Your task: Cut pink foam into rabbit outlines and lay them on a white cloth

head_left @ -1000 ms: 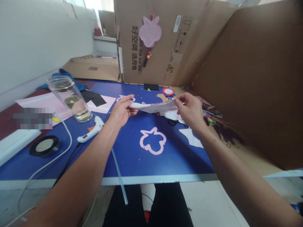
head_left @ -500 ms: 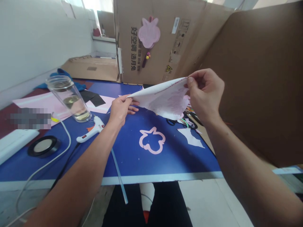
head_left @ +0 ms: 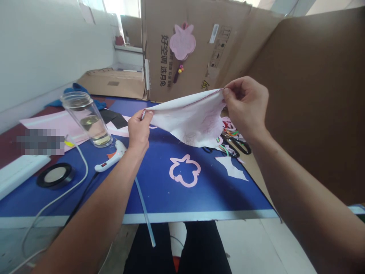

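Note:
A thin white cloth (head_left: 185, 118) with a dark red stitched-looking edge and faint pencil-like lines is stretched above the table between both hands. My left hand (head_left: 139, 131) pinches its left corner between thumb and fingers. At the right end, my right hand (head_left: 248, 108) grips the upper corner, higher than the left. The cloth sags between them, its lower edge hanging free. Below it on the blue table lies a pink flower-like outline cutout (head_left: 187, 184) with two pointed tips. An angular white scrap (head_left: 231, 169) rests to the right of the cutout.
Left stand a glass jar (head_left: 95, 131) of liquid, a white glue gun (head_left: 112, 161) and a tape roll (head_left: 55, 176). A clear glue stick (head_left: 145, 213) overhangs the front edge. Scissors (head_left: 242, 145) lie among scraps at right. Cardboard (head_left: 228, 72) walls the back, bearing a pink ornament (head_left: 182, 43).
My left hand has shifted left and up slightly and its fingers have closed onto the cloth corner. The cloth is now spread wider and flatter. The view has moved a little.

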A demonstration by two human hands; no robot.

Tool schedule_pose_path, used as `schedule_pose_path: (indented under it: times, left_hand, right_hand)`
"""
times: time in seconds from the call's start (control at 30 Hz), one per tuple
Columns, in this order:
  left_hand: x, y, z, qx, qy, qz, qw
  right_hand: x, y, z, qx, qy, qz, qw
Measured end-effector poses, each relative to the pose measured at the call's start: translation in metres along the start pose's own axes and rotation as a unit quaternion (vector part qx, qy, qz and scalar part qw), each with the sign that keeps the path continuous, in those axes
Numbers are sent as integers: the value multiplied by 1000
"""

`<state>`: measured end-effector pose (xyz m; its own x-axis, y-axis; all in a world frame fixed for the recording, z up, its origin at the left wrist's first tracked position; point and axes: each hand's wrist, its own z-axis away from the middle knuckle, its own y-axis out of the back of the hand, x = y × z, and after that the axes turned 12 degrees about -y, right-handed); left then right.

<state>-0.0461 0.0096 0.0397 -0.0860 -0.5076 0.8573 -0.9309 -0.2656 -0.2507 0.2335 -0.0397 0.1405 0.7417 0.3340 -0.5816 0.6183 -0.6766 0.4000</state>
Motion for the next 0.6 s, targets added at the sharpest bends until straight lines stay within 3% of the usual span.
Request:
schedule_pose_path:
  times: [0.13, 0.3, 0.6]
  left_hand:
    - [-7, -3, -4, 30, -78, 76, 994]
    - [-5, -3, -7, 31, -74, 129, 988]
    - [-2, 2, -8, 36, -90, 62, 993]
  right_hand:
    - [10, -9, -18, -2, 5, 26, 1000]
    - [25, -22, -33, -34, -6, 44, 998]
    - [15, -41, -67, -52, -34, 134, 989]
